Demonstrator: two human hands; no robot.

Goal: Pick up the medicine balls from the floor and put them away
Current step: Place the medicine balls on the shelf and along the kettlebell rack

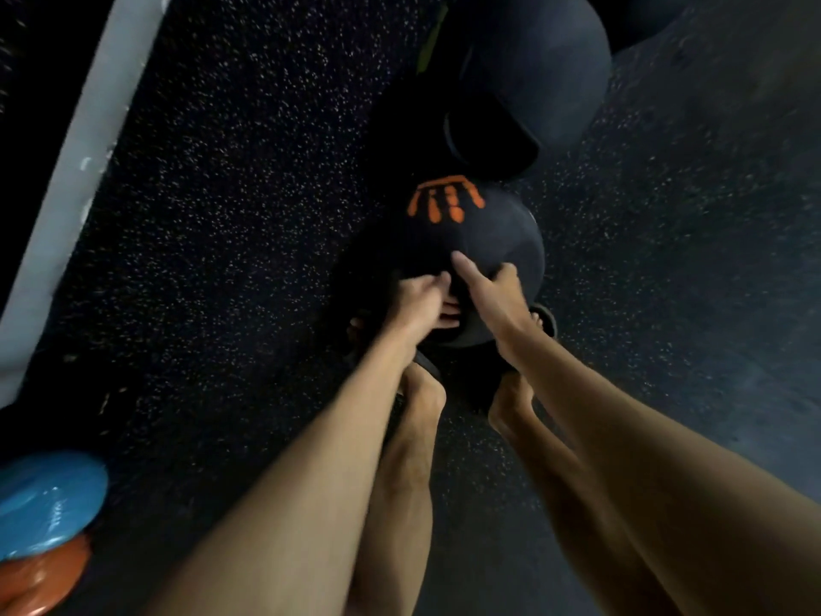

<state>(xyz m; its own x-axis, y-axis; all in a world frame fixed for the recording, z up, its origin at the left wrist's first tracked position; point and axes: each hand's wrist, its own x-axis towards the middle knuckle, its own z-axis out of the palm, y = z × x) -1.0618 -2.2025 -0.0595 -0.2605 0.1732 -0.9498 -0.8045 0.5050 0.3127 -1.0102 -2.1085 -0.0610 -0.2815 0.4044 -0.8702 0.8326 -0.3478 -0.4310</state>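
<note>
Medicine ball point(471, 233) with an orange handprint sits on the speckled floor point(222, 215) between the person's feet point(422, 393), left grip point(422, 300) and right grip point(500, 295) both curled round its near side, apparently to lift it; a larger ball point(533, 68) lies just beyond.

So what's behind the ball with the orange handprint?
A bigger dark ball lies just beyond the handprint ball. What sits between them is lost in shadow.
</note>
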